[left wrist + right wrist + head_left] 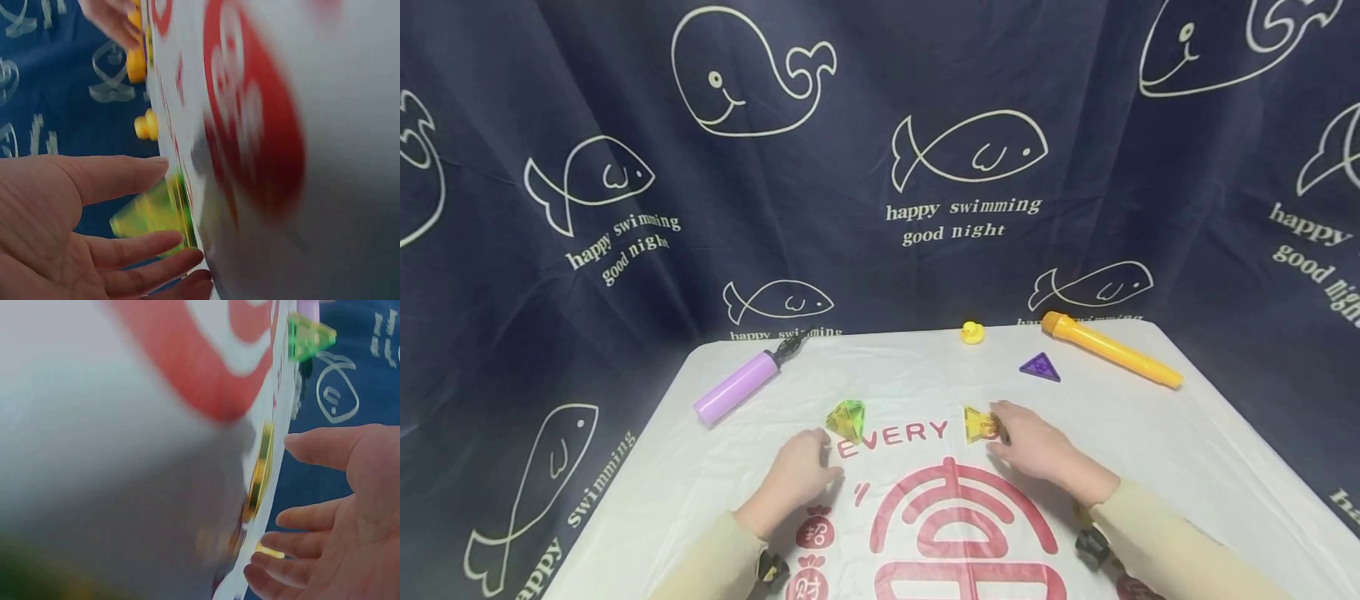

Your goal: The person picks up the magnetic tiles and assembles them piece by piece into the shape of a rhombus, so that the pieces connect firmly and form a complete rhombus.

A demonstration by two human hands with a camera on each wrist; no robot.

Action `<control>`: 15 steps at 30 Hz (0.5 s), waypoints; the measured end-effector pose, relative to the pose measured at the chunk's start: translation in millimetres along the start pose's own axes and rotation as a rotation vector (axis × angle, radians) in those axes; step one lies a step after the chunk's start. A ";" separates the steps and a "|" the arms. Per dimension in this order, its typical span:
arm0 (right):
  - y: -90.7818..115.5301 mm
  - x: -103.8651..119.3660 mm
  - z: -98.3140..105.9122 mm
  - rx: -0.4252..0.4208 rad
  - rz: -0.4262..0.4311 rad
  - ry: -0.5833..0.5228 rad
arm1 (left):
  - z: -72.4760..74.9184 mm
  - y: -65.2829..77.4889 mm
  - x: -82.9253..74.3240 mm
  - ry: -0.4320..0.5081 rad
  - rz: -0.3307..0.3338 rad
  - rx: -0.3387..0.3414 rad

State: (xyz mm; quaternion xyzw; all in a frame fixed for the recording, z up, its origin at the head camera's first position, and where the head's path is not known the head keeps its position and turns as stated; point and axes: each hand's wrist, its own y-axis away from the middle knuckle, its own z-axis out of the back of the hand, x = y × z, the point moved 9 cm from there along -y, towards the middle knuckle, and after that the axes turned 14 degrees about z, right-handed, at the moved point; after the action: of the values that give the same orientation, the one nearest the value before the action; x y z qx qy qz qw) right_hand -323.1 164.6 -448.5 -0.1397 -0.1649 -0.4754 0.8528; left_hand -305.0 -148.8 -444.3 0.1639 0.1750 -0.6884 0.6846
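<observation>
2 hands: 1 L hand (801, 471), 1 R hand (1037, 443); 2 sleeves (711, 562); clear tri. pcs x3 = 1 purple tri (1041, 367), 1 yel pc (975, 425), 1 grn/yel pc (848, 419), no. of layers in last unclear; 1 lilac pump (737, 387); 1 yel duck (973, 334); 1 org. mic-shaped toy (1116, 352); 1 wht cloth (917, 379); 1 navy curtain (865, 258), w/ whale outlines (716, 79) x3, 2 cut off at frame edge, & fish outlines (1027, 152) x6, 1 cut off

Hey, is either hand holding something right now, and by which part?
No, nothing is held. The left hand is open by the green-and-yellow piece; the right hand is open by the yellow piece.
</observation>
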 end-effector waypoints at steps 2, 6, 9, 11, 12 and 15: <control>10.0 -10.0 7.6 -0.014 -0.016 0.017 | -6.2 9.7 -19.3 -0.011 -0.095 0.024; 30.3 -30.9 14.2 -0.016 -0.048 0.017 | -29.4 19.8 -62.9 -0.075 -0.339 0.115; 43.3 -42.8 13.7 0.007 -0.066 -0.001 | -52.9 21.3 -91.9 -0.142 -0.484 0.213; 50.8 -47.4 13.9 0.025 -0.064 -0.017 | -66.8 19.6 -108.6 -0.185 -0.542 0.267; 54.5 -48.8 14.3 0.034 -0.060 -0.027 | -73.0 18.1 -116.5 -0.200 -0.560 0.290; 65.9 -52.5 15.9 0.057 -0.051 -0.066 | -87.6 10.6 -138.4 -0.253 -0.596 0.318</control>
State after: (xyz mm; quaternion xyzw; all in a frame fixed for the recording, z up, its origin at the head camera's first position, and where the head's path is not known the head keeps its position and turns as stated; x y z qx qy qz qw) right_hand -294.9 244.6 -461.2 -0.1266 -0.2097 -0.4871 0.8383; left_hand -294.4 14.4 -457.7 0.1234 0.0196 -0.8912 0.4360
